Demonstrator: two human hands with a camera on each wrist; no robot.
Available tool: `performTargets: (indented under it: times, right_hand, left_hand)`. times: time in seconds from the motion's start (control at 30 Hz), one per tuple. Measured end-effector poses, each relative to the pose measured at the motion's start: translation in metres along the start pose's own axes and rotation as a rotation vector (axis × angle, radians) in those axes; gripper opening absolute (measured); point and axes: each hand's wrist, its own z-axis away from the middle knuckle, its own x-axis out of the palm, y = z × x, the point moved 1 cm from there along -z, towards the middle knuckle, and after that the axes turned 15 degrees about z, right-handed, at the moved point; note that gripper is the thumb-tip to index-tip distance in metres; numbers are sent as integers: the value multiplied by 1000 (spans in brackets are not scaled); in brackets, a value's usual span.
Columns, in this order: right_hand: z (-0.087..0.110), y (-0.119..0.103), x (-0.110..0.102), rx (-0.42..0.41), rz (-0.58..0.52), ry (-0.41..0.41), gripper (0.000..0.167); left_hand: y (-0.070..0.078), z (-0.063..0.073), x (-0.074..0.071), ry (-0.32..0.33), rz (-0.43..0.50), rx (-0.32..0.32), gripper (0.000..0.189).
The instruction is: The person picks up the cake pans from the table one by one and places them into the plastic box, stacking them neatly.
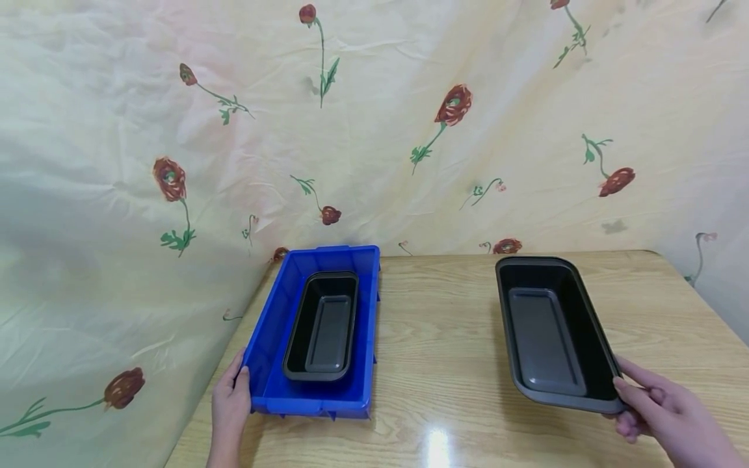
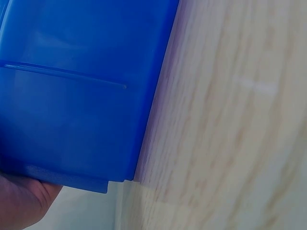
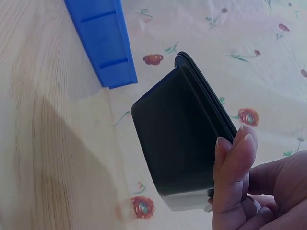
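On the left of the head view stands a blue plastic bin (image 1: 271,338) with a black loaf pan (image 1: 329,331) lying inside it. My left hand (image 1: 231,396) grips the bin's near left corner at the rim, thumb over the top. The left wrist view shows the bin's blue outer wall (image 2: 72,110) close up. On the right, my right hand (image 1: 664,403) pinches the near right corner of a second black loaf pan (image 1: 547,338), thumb on the rim and fingers beneath. That pan is tilted and held above the table in the right wrist view.
A wood-grain table (image 1: 435,351) lies under everything, its surface showing between the bin and the held pan. Behind and to the left hangs a pale floral cloth (image 1: 374,130). A bright light reflection shows at the table's front.
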Motion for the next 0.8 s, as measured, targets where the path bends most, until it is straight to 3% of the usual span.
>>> performTargets:
  times: [0.23, 0.47, 0.8]
  right_hand:
    - [1, -10, 6, -40, -27, -18, 56]
    - [-2, -9, 12, -148, -54, -18, 54]
    - [-2, -30, 19, -137, -79, -51, 60]
  left_hand:
    - [1, 1, 1, -1, 8, 4, 47]
    - [3, 1, 0, -10, -1, -17, 48]
    - [3, 0, 1, -21, 8, -35, 49]
